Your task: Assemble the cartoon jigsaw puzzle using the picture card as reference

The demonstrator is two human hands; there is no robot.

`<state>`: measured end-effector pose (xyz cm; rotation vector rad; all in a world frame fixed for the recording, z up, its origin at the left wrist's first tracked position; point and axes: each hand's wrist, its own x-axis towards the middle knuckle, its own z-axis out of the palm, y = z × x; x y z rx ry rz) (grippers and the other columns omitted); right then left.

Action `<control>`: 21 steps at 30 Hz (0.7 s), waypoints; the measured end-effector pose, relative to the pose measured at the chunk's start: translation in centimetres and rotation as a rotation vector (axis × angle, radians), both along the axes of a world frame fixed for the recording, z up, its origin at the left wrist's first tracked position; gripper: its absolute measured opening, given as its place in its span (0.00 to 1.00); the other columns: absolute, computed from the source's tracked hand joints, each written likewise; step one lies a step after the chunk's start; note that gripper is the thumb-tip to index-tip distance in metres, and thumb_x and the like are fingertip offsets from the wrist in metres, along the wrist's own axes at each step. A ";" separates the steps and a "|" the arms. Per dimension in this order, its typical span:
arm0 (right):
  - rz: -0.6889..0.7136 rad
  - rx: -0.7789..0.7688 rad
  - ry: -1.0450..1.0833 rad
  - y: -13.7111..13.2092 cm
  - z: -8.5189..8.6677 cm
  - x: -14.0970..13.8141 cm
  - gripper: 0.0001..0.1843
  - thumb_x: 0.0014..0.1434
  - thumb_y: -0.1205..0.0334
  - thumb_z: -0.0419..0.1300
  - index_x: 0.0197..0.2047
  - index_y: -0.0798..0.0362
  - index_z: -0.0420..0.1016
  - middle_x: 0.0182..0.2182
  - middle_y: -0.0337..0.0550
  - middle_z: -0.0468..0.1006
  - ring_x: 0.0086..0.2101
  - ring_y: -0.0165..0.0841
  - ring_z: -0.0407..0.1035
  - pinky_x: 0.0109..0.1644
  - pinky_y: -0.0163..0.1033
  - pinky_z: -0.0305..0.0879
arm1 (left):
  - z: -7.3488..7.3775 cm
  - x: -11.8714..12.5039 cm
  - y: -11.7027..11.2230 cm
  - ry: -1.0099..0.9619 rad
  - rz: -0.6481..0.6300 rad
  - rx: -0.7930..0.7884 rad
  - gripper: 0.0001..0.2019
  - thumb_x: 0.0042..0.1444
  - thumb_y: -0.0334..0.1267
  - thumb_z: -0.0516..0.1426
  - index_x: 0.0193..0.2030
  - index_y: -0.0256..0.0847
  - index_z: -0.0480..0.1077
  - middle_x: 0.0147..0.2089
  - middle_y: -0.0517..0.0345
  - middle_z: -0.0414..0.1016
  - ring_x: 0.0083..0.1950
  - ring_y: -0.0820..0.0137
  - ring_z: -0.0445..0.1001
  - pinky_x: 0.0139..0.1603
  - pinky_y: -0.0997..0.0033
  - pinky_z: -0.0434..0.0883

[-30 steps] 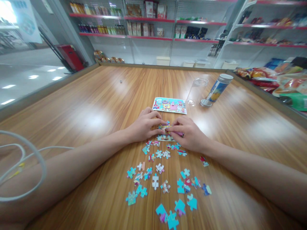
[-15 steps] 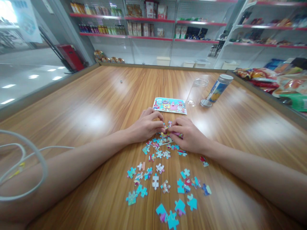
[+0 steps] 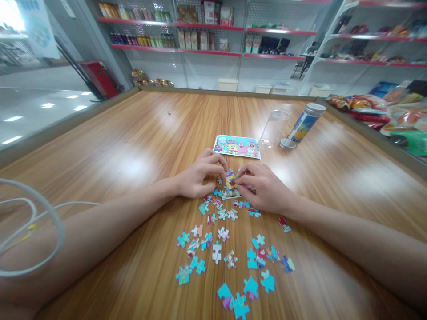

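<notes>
A partly joined jigsaw puzzle point(image 3: 231, 192) with a yellow character lies flat between my two hands. My left hand point(image 3: 202, 175) rests at its left side, fingers curved and thumb apart, with nothing visible held. From the right, my right hand point(image 3: 262, 184) reaches over the puzzle, its thumb and fingertips closed together on a puzzle piece at the yellow part; the fingers hide most of that piece. Loose puzzle pieces point(image 3: 216, 252), mostly light blue, lie scattered nearer to me. Just beyond the hands is the colourful picture card point(image 3: 237, 146).
Behind the card at right stand a clear plastic cylinder point(image 3: 274, 129) and a blue can point(image 3: 306, 122), with a round metal lid point(image 3: 287, 143) beside them. A white cable point(image 3: 60, 226) loops over my left forearm. Packaged goods point(image 3: 367, 111) line the table's right edge.
My left thumb and fingers have spread apart and drawn slightly back from the puzzle, uncovering more of its yellow part. My right hand stays at nearly the same spot.
</notes>
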<state>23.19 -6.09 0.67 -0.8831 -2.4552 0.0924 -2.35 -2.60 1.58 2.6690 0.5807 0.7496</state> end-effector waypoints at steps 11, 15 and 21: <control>0.040 -0.053 0.010 -0.1 0.1 0.1 0.10 0.64 0.65 0.57 0.40 0.55 0.81 0.38 0.48 0.73 0.38 0.36 0.67 0.43 0.41 0.64 | 0.0 0.1 -0.2 0.113 -0.101 -0.012 0.05 0.55 0.35 0.61 0.39 0.41 0.75 0.57 0.50 0.69 0.60 0.56 0.61 0.66 0.49 0.59; 0.008 -0.051 -0.064 -0.4 0.5 0.0 0.10 0.64 0.65 0.56 0.38 0.55 0.79 0.35 0.46 0.72 0.36 0.34 0.66 0.40 0.40 0.60 | 0.1 0.2 -0.3 0.108 -0.078 -0.019 0.03 0.57 0.37 0.61 0.37 0.41 0.74 0.56 0.50 0.70 0.60 0.57 0.61 0.66 0.50 0.60; -0.027 -0.068 -0.142 -0.7 0.9 0.0 0.09 0.61 0.65 0.57 0.29 0.54 0.70 0.26 0.40 0.69 0.30 0.31 0.61 0.36 0.38 0.52 | -0.3 0.6 0.1 0.028 -0.012 -0.062 0.08 0.62 0.40 0.60 0.33 0.40 0.74 0.53 0.50 0.74 0.59 0.60 0.63 0.64 0.53 0.61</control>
